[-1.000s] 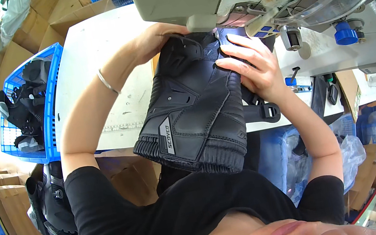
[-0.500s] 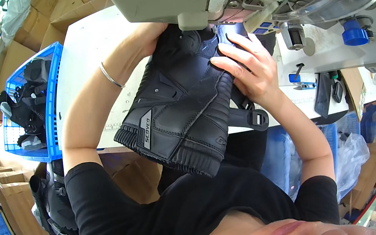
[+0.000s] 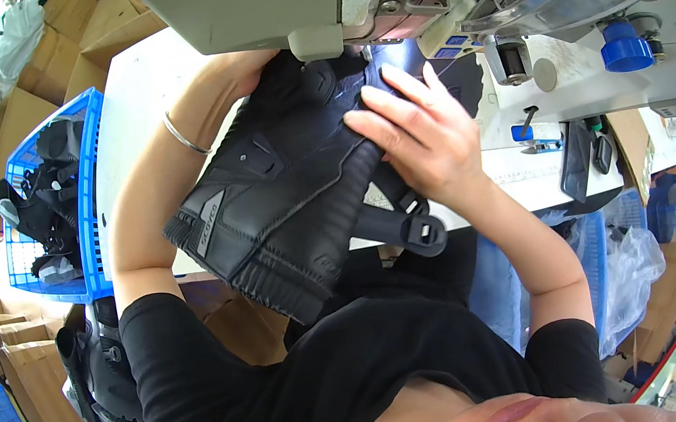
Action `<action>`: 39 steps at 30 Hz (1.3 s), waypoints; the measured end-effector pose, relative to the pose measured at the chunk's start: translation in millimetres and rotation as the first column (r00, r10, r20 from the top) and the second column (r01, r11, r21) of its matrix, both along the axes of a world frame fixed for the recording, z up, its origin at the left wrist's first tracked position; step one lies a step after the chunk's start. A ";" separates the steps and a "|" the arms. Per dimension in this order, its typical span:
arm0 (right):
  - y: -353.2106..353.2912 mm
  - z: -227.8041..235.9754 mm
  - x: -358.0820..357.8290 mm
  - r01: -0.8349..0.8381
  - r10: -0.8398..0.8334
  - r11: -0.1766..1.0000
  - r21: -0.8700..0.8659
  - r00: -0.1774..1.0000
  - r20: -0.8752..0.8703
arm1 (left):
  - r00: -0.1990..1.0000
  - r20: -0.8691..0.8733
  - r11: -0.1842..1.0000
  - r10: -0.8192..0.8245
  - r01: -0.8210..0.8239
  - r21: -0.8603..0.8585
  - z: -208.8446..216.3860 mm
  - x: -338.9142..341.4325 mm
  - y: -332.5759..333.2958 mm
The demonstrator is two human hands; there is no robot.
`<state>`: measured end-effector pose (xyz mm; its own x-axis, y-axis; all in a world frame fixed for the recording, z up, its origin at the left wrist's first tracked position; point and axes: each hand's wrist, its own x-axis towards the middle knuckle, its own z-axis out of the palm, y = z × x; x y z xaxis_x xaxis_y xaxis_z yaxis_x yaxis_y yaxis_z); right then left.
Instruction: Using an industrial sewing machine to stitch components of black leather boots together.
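Note:
A black motorcycle boot upper (image 3: 281, 194) with a ribbed cuff, stitched panels and a light label lies aslant beneath the sewing machine head (image 3: 247, 1). Its cuff points down toward my chest. A black strap with a buckle (image 3: 424, 235) hangs from its right side. My right hand (image 3: 425, 132) rests on the upper's right edge, fingers stretched out and slightly apart, close to the machine's needle area. My left hand (image 3: 247, 66) reaches to the far left side of the upper; its fingers are hidden by the machine head and the upper. The needle itself is out of sight.
A blue crate (image 3: 94, 200) of black pieces stands left of the white table (image 3: 123, 95). On the right lie a small blue-handled tool (image 3: 523, 131) and a dark flat piece (image 3: 578, 160). Cardboard boxes (image 3: 42, 380) and plastic bags (image 3: 633, 267) surround the table.
The boot upper's cuff end has swung left, and the strap with its buckle has come along. My right hand has moved slightly left with it. The whole view has also shifted a little.

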<state>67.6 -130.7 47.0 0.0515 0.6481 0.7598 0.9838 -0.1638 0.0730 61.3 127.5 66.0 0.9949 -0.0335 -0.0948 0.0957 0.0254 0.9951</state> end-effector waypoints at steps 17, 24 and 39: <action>9.5 -5.5 -1.8 0.043 -0.037 0.991 0.128 0.998 -0.048 | 1.000 0.012 0.999 -0.027 0.028 -0.044 -3.3 14.2 14.6; 10.3 -8.3 -11.1 0.151 -0.140 0.975 0.163 0.987 -0.075 | 0.998 0.022 0.997 -0.051 0.052 -0.054 -1.7 16.2 13.5; 1.4 4.1 -7.0 0.117 -0.110 0.991 0.058 0.987 -0.118 | 0.997 0.056 0.992 -0.047 0.053 -0.112 -2.6 10.7 5.7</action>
